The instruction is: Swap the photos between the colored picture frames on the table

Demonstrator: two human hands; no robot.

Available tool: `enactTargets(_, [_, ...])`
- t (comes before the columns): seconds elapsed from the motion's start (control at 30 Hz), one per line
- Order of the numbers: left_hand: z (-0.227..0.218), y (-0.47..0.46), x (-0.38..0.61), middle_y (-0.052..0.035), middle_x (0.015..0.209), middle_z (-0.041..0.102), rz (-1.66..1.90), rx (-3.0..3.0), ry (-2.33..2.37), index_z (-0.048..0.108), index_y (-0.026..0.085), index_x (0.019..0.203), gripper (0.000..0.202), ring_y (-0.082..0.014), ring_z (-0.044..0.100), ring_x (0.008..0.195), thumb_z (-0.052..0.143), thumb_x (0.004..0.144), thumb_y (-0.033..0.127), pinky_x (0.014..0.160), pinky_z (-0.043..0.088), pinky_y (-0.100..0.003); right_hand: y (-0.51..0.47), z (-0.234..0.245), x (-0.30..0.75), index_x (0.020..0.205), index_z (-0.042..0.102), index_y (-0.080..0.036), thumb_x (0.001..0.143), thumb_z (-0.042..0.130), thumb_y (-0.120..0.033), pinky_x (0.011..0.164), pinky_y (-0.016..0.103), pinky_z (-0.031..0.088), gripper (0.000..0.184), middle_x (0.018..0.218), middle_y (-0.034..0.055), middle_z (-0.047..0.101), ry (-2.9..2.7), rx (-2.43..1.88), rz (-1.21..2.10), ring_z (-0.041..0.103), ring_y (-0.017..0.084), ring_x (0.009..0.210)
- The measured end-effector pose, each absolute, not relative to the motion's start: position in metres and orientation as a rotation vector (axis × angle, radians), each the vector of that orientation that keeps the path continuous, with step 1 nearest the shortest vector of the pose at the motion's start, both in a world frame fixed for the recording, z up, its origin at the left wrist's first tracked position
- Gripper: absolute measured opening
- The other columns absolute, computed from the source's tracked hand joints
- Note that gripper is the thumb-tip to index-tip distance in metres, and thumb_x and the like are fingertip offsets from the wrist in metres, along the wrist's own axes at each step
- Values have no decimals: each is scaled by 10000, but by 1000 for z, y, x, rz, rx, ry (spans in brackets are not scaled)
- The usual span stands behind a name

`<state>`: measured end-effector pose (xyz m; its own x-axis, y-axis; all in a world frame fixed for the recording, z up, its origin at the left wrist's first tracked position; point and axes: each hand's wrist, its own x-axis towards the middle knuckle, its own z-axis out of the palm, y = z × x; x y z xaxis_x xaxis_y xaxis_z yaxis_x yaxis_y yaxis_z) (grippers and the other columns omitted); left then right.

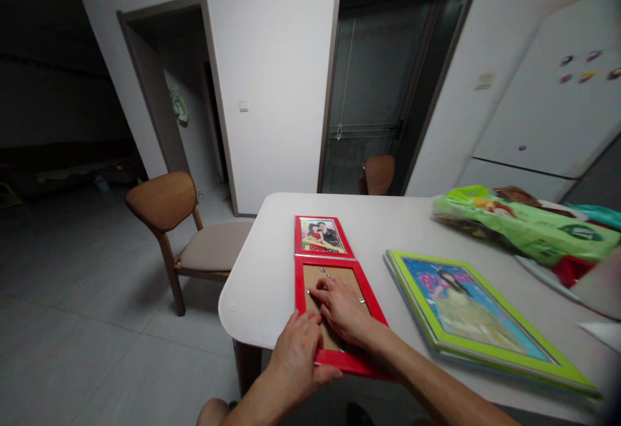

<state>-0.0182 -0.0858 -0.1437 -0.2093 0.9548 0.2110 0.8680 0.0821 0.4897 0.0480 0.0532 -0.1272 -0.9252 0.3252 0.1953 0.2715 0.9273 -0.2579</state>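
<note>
Red pic frame (pixel 350 276) (bk up) under hands (pixel 298 348).

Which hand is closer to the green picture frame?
The right hand. It is over the back of the red frame, to the left of the green picture frame. The left hand is farther left, on the red frame's near left corner.

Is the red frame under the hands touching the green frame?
Apart: the head view shows a strip of white tabletop between the red frame and the green frame.
</note>
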Motion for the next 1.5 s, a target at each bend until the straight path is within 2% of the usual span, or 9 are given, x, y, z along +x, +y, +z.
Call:
enactTargets(0.27, [-146,-85,-21,-125,1159,498,839,1872,2167,555,146,851,461,-253,420,1091,735,492,373,959,269,-425,48,-129,51,925,603,-276,730,391,-134,736,283,318,321,900,28,540,-2809,-399,430,440,164,869])
enactTargets(0.43, [-147,-87,-21,-133,1165,493,847,1844,2167,563,138,877,488,-260,412,1101,729,497,396,966,259,-432,71,-130,41,963,604,-196,781,355,-250,753,263,335,313,929,62,583,-2706,-693,428,491,164,872])
enactTargets(0.63, [-147,-87,-19,-124,1164,497,856,1814,2173,545,139,974,578,-258,410,1104,734,492,394,974,255,-424,102,-133,21,773,634,-179,751,406,-353,579,241,349,288,748,67,641,-2623,-1061,408,558,161,686])
enactTargets(0.8, [-146,-87,-19,-152,1168,485,818,1792,2190,450,91,1112,746,-267,398,1112,739,488,380,984,242,-427,114,-137,12,768,622,-170,724,433,-361,526,242,327,272,758,94,638,-2546,-1200,390,566,180,691])
enactTargets(1.03, [-137,-81,-4,-166,1271,357,619,1813,2225,456,97,1085,725,-288,293,1177,739,477,374,987,211,-459,111,-129,18,679,620,-161,719,423,-333,546,225,357,265,695,73,647,-2491,-1066,509,569,154,644])
enactTargets(1.13, [-140,-74,4,-156,1277,352,566,1924,2161,463,105,1073,622,-277,267,1191,710,534,292,992,194,-455,107,-122,39,738,623,-180,735,384,-318,597,219,386,276,768,50,656,-2479,-930,573,575,146,684])
enactTargets(1.3, [-129,-77,1,-178,1230,406,753,1871,2091,435,68,1102,563,-272,333,1153,627,574,107,983,235,-420,106,-114,92,902,594,-154,689,450,-364,670,276,428,331,881,75,639,-1990,-909,1074,580,179,762])
enactTargets(1.4, [-107,-82,0,-157,1182,453,1158,1727,2010,432,108,1095,513,-257,404,1095,590,607,100,933,311,-398,89,-115,109,983,547,-157,664,494,-388,620,281,442,397,874,78,634,-1574,-983,1419,583,174,725])
enactTargets(1.5, [-88,-78,12,-120,1143,484,1688,1421,1801,462,159,1019,335,-234,459,1037,542,696,190,858,381,-353,51,-121,102,946,555,-170,676,497,-390,567,269,446,353,790,60,644,-1369,-866,1863,590,162,674])
